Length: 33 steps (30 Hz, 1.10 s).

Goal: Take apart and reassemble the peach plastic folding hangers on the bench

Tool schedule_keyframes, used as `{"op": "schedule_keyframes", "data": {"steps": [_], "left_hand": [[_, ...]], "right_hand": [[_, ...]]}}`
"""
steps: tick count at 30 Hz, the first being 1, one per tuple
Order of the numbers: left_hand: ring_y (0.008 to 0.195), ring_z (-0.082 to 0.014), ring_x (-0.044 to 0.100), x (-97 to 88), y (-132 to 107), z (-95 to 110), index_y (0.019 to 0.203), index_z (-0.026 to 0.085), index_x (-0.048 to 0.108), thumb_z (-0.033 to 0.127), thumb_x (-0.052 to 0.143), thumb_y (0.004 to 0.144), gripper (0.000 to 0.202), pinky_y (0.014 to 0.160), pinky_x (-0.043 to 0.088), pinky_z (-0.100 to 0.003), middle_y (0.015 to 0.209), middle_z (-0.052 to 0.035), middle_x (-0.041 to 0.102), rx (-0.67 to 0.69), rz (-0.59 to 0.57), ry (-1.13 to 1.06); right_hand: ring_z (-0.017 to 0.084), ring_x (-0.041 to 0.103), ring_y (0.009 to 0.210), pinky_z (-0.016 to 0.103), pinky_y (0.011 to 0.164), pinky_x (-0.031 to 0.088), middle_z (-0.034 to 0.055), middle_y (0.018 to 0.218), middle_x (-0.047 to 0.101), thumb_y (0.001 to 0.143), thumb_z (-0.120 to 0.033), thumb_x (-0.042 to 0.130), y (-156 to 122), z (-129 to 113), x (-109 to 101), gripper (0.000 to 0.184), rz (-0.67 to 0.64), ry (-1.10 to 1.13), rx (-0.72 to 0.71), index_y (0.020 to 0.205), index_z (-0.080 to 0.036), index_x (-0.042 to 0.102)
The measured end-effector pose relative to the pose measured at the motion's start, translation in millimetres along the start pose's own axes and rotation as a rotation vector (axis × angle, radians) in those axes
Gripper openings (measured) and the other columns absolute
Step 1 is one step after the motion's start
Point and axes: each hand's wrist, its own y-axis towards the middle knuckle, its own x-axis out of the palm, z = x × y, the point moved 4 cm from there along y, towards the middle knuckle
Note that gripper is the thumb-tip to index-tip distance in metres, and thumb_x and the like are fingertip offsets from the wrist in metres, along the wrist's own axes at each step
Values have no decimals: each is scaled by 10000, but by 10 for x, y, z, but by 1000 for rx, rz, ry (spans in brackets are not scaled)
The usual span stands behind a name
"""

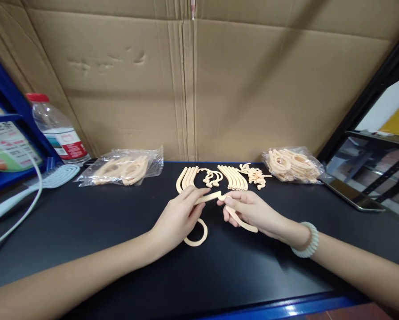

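Note:
My left hand pinches a flat beige strip between thumb and fingers, its free end pointing right. Below those fingers a beige ring shows; whether it joins the strip or lies on the table I cannot tell. My right hand is closed on a curved beige strip, which sticks out below the palm. At its thumb and fingertips a small rounded beige piece touches or nearly touches the end of the left strip. Just beyond the hands lie rows of curved strips and small hook-shaped pieces.
Another heap of small hooks lies right of the rows. Clear bags of beige parts sit at back left and back right. A bottle, a pale blue brush with a cable, and a dark tablet-like slab flank the black table.

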Motion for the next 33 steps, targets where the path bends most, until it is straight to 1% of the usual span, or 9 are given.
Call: {"op": "schedule_keyframes", "data": {"steps": [4,8,12,16,19,24,27,30,33], "left_hand": [[748,-183,668,47,-36,58,1204,185,506,216,377,975,265,617,542,-291,970,-57,650,126,-130,307],[607,-182,638,38,-37,135,1073,164,538,131,379,938,211,504,488,-256,793,-32,639,201,-279,513],[552,-192,602,21,-13,213,994,149,545,42,360,866,249,469,462,-264,760,-48,627,202,-399,559],[555,-177,581,24,-12,253,978,145,552,25,357,836,269,495,451,-243,751,-63,623,160,-448,516],[505,-164,531,31,-21,247,904,156,551,51,358,847,227,483,419,-242,688,-46,587,109,-406,407],[395,-126,404,38,-13,155,744,186,512,301,337,959,300,448,320,-238,488,42,383,-120,-283,110],[466,-144,482,-3,9,107,758,182,551,337,350,955,321,509,344,-258,541,14,484,-204,-220,-15],[501,-133,489,-84,37,27,729,183,591,381,415,927,332,521,346,-246,558,17,512,-319,-156,-165],[420,-101,401,-131,48,-97,744,181,585,460,478,881,329,439,310,-219,496,60,420,-534,-126,-404]], "right_hand": [[55,506,404,160,413,369,4,589,642,882,-484,565,-39,33,96,357,-124,-20,43,923,-133,610],[53,487,359,149,375,333,-1,535,632,900,-479,534,-69,44,147,359,-180,-28,60,898,-129,616],[44,445,309,147,363,306,-22,465,589,897,-479,520,-85,-13,171,380,-140,-138,28,832,-119,621],[51,444,296,157,370,323,-39,437,557,897,-466,504,-113,-74,199,368,-80,-277,-6,783,-131,606],[66,460,306,172,363,327,-37,450,559,925,-420,455,-148,-74,204,340,-42,-390,-37,762,-152,587],[62,455,404,200,441,355,-26,506,535,941,-299,458,-252,-193,263,368,-13,-768,-444,602,-172,524],[80,486,477,222,503,390,-15,562,558,952,-261,453,-271,-307,231,339,34,-855,-547,649,-169,573],[132,556,646,264,600,443,32,716,618,944,-274,484,-261,-499,42,263,178,-899,-679,769,-171,652],[160,554,716,276,567,439,58,804,608,930,-281,510,-224,-653,-327,214,376,-957,-779,875,-187,694]]}}
